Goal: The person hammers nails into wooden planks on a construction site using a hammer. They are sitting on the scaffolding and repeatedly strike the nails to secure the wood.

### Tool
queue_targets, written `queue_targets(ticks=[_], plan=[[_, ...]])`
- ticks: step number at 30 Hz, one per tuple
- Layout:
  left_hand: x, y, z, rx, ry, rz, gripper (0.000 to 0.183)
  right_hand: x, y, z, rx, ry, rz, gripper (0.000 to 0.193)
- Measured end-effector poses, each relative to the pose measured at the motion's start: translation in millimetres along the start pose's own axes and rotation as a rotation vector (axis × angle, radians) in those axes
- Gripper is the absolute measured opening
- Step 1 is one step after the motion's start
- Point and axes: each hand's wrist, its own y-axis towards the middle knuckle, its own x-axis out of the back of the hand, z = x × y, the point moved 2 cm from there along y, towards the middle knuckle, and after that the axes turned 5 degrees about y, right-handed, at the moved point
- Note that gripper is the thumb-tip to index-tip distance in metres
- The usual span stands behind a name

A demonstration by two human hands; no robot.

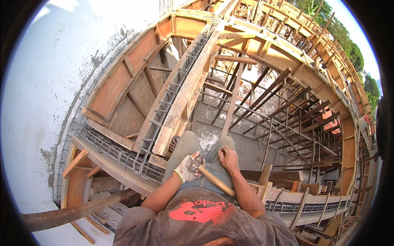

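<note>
A hammer (216, 180) with a wooden handle lies across my lap. My left hand (187, 169), in a whitish knit glove with bare fingertips showing, is closed around it close to its metal head. The handle's far end slants down towards my right forearm. My right hand (228, 158) is bare and rests on my right knee with its fingers curled in. Whatever those fingers may hold is hidden. Grey trousers (215, 153) cover my bent legs, and a foot (174, 143) shows beside the left knee.
I sit on timber formwork high above a concrete floor (246, 143). A rebar cage (174, 90) runs ahead between wooden boards (193, 90). Props and braces (303, 110) stand below on the right. A white wall (49, 90) rises at left, and a round pole (78, 211) crosses behind.
</note>
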Motion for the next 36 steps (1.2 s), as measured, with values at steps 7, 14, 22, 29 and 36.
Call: queue_targets(ticks=[7,14,22,29,36], plan=[[-3,-2,0,-0.016,-0.008,0.036,0.041,4,0,4,-0.028,0.001,0.058,0.018],[3,-4,-1,-0.027,-0.037,0.020,0.036,44,-32,61,-0.046,0.206,0.393,0.034],[-10,-7,1,-0.035,-0.029,-0.094,0.046,30,-83,103,0.156,-0.188,0.529,0.056],[-1,-3,1,-0.077,-0.012,-0.024,0.043,3,-78,93,0.108,-0.126,0.535,0.056],[1,1,4,-0.074,-0.007,-0.016,0.041,2,-65,78,0.111,-0.007,0.592,0.053]])
